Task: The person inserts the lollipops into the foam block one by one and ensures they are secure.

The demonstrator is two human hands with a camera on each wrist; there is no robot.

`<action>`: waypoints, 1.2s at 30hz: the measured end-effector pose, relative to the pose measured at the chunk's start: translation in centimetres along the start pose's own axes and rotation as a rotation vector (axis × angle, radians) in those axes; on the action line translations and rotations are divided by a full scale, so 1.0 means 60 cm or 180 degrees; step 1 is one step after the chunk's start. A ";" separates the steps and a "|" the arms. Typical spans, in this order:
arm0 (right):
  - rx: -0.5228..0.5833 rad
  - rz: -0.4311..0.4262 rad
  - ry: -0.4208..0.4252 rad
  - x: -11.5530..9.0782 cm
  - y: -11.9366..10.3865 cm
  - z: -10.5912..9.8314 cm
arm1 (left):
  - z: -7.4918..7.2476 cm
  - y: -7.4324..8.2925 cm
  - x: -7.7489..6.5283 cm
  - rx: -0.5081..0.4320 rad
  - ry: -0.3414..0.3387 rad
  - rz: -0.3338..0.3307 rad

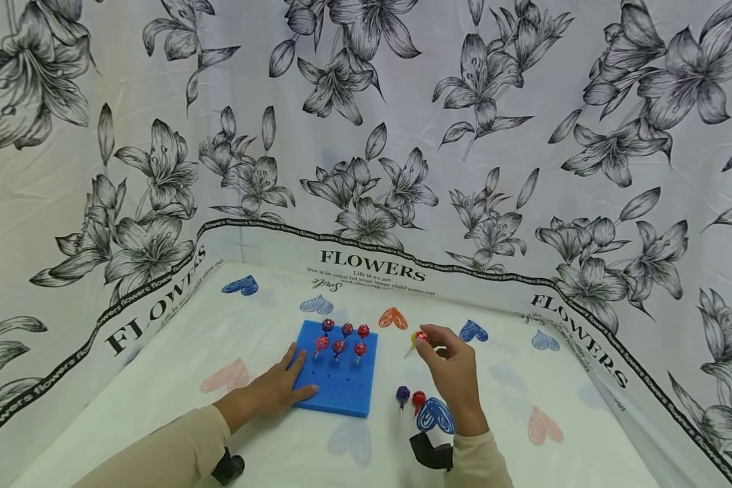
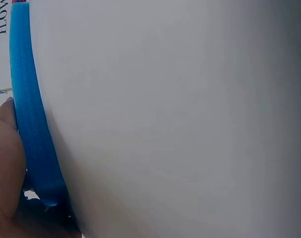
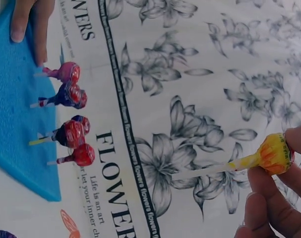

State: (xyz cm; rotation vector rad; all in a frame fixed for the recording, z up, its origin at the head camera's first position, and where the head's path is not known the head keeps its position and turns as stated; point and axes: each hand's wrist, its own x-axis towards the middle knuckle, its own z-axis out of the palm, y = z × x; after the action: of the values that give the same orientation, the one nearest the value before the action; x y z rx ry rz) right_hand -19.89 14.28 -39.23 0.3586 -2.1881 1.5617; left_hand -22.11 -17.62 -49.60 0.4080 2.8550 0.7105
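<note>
My left hand [image 1: 271,388] rests on the left side of a blue foam block [image 1: 341,398], fingers spread along its edge and thumb on its top. Several wrapped lollipops [image 1: 338,347] stand in two rows in the far half of the block, sticks down. In the nearer half, a row of small holes shows. To the right of the block, my right hand [image 1: 456,379] pinches a lollipop [image 3: 275,154] by its wrapped yellow-orange head. Its white stick points away from the fingers, apart from the block. The left wrist view shows mostly the block's side [image 2: 29,104] and white cloth.
A purple lollipop [image 1: 403,396] and a red lollipop [image 1: 419,400] are on the heart-printed white cloth [image 1: 305,447], right of the block and nearer than the right fingertips. A flower-printed curtain [image 1: 366,135] hangs behind and at both sides.
</note>
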 end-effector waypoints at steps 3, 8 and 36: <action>0.0082 -0.0156 -0.0018 0.003 -0.005 0.016 | -0.001 0.000 0.001 0.0015 0.0006 0.0031; 0.0224 -0.0313 -0.0053 0.010 -0.017 0.051 | 0.001 -0.001 0.002 0.0010 0.0005 0.0052; 0.0367 -0.0006 -0.0655 -0.006 0.027 0.212 | 0.004 -0.005 0.003 0.0096 0.0051 0.0076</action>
State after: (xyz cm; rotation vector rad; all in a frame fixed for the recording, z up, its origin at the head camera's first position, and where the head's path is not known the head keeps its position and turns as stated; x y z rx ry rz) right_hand -22.73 2.82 -44.28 0.5801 -2.2515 1.7219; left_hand -22.31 -17.70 -49.98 0.4436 2.8836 0.6788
